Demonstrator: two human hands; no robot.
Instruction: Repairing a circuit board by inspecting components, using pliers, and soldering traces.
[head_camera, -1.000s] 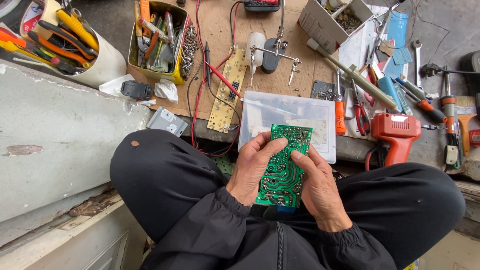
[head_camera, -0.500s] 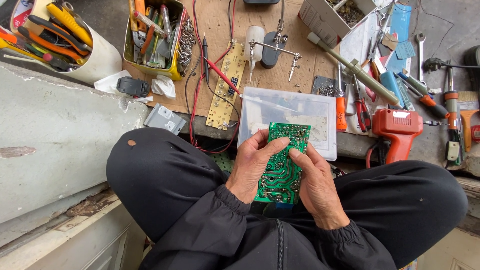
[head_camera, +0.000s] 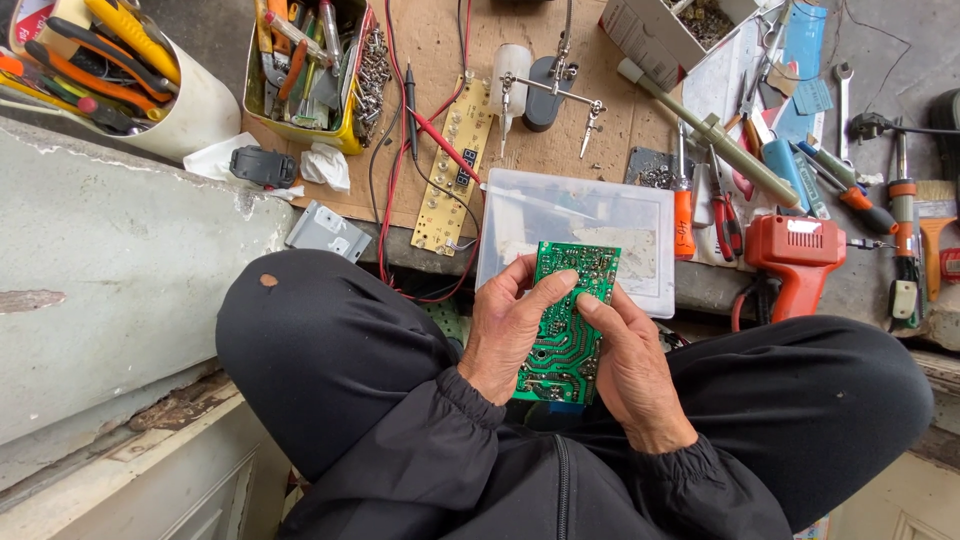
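— What are the hands doing?

— Both hold a green circuit board, solder side up, over the person's lap between the crossed legs in black trousers. The left hand grips the board's left edge, thumb laid across its face. The right hand closes on the right edge, its thumb also pressing the face, so the two thumbs nearly meet.

— And where is the board relative to the tabletop?

— Just in front of it, its far end overlapping a clear plastic box that sits at the tabletop's near edge.

— What else lies there?

— A tan circuit strip left of the box, with red and black wires running beside it. An orange soldering gun is right of the box. Farther back stand a yellow tray of tools, a white bucket of pliers and a small clip stand. Screwdrivers and wrenches crowd the right side.
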